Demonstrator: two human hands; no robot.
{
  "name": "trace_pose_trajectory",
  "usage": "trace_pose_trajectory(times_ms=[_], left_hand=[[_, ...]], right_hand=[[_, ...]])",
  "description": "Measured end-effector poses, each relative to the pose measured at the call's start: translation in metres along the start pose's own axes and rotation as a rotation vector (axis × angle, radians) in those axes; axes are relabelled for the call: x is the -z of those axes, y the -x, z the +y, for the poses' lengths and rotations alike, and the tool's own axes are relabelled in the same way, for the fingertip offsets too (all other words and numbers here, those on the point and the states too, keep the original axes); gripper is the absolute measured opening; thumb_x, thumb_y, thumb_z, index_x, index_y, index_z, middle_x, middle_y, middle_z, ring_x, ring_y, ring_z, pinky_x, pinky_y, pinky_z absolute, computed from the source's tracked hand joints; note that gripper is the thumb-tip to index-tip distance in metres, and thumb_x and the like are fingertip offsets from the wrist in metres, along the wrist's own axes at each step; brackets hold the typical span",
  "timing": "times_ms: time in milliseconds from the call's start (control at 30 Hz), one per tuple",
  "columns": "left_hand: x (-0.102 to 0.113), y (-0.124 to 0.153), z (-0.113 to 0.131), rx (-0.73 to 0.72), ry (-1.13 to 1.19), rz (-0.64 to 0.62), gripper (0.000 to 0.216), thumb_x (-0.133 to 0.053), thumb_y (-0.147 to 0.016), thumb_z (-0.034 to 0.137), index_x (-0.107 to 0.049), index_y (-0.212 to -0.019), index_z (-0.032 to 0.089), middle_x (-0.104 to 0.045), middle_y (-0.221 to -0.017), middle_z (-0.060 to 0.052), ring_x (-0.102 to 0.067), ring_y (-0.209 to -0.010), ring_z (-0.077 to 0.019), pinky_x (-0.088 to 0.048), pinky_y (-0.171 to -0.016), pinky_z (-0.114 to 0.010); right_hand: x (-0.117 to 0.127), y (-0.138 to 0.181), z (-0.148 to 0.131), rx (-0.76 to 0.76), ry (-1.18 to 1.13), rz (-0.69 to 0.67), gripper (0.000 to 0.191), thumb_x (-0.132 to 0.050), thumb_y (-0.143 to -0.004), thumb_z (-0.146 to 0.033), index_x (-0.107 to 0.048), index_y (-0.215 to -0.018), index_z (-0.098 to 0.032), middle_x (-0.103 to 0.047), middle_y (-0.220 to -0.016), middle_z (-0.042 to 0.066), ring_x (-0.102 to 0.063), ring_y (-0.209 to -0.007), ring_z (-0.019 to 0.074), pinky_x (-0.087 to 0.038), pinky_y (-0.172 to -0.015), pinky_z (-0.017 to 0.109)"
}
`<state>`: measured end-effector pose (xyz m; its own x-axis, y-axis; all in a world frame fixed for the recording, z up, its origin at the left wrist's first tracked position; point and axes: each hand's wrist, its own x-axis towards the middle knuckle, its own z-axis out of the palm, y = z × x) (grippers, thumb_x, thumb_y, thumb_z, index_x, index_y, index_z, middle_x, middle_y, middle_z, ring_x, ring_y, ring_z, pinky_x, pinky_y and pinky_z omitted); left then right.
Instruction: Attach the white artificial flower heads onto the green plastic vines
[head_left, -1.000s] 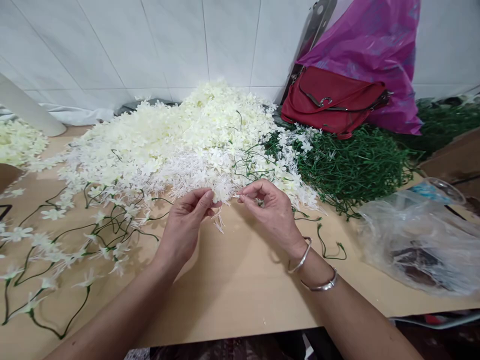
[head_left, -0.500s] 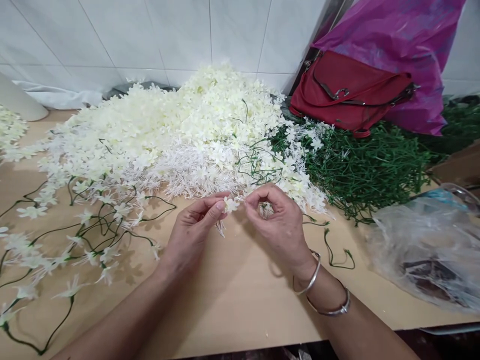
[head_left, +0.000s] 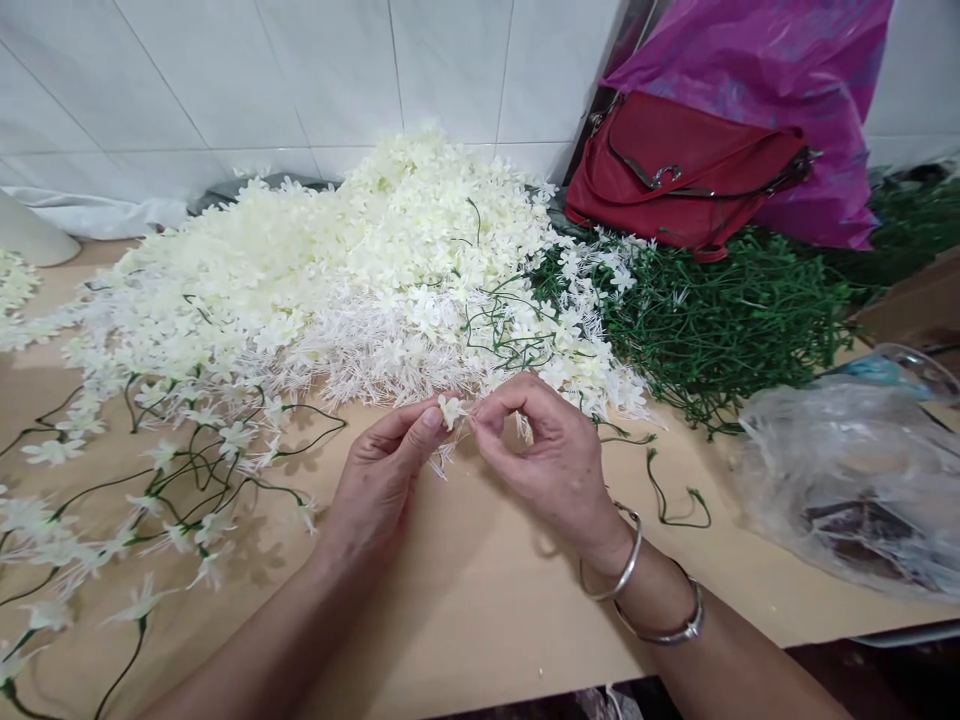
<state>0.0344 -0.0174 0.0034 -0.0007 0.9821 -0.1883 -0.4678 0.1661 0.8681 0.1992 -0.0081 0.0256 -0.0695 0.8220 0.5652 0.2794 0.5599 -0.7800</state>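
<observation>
Between the thumb and fingers of my left hand (head_left: 386,460) is a small cream-white artificial flower (head_left: 451,411), its petals facing up and to the right. A few white stamen strands (head_left: 441,462) hang below those fingers. My right hand (head_left: 544,450), with bangles on the wrist, is pinched close to the flower's right side. A thin white stamen (head_left: 470,414) shows at its fingertips, partly hidden by them. Just beyond both hands lie a pile of loose white stamens (head_left: 352,345) and a heap of cream flower heads (head_left: 405,210).
Flowers on green stems (head_left: 202,470) lie at the left of the table (head_left: 465,620). At the right are a heap of green stems (head_left: 727,320), a loose stem (head_left: 679,522), a clear plastic bag (head_left: 810,450), a red handbag (head_left: 690,170) and a purple bag (head_left: 810,100).
The view has shifted slightly. The right fingertips have come a little closer to the flower, which stays in my left hand and has tilted slightly.
</observation>
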Motion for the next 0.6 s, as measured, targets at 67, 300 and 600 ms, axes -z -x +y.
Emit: trace_pose_trajectory(times_ms=[67, 300, 600], left_hand=[[0.001, 0.000, -0.001, -0.003, -0.005, 0.005, 0.014, -0.091, -0.081, 0.034, -0.085, -0.091, 0.025, -0.082, -0.091, 0.002, -0.073, -0.085, -0.0096, -0.059, -0.090, -0.020], [-0.005, 0.002, 0.002, 0.058, 0.124, 0.016, 0.018, -0.094, -0.076, 0.033, -0.084, -0.085, 0.023, -0.078, -0.080, 0.003, -0.072, -0.077, -0.0096, -0.063, -0.084, -0.022], [0.006, 0.003, -0.002, 0.002, -0.074, -0.058, 0.019, -0.086, -0.086, 0.039, -0.085, -0.102, 0.027, -0.080, -0.093, 0.001, -0.071, -0.088, -0.0129, -0.056, -0.088, -0.023]], right_hand=[[0.000, 0.000, 0.000, -0.023, -0.019, -0.007, 0.023, -0.066, -0.086, -0.001, -0.062, -0.081, -0.022, -0.063, -0.077, -0.003, -0.060, -0.073, 0.0144, -0.050, -0.072, 0.031], [0.001, 0.001, -0.005, 0.061, 0.048, -0.013, 0.025, -0.063, -0.086, 0.002, -0.062, -0.083, -0.023, -0.061, -0.078, -0.003, -0.060, -0.075, 0.0145, -0.050, -0.071, 0.031], [-0.003, 0.002, -0.006, 0.119, 0.087, -0.043, 0.026, -0.064, -0.086, 0.003, -0.060, -0.083, -0.023, -0.063, -0.077, -0.003, -0.060, -0.074, 0.0142, -0.050, -0.072, 0.031]])
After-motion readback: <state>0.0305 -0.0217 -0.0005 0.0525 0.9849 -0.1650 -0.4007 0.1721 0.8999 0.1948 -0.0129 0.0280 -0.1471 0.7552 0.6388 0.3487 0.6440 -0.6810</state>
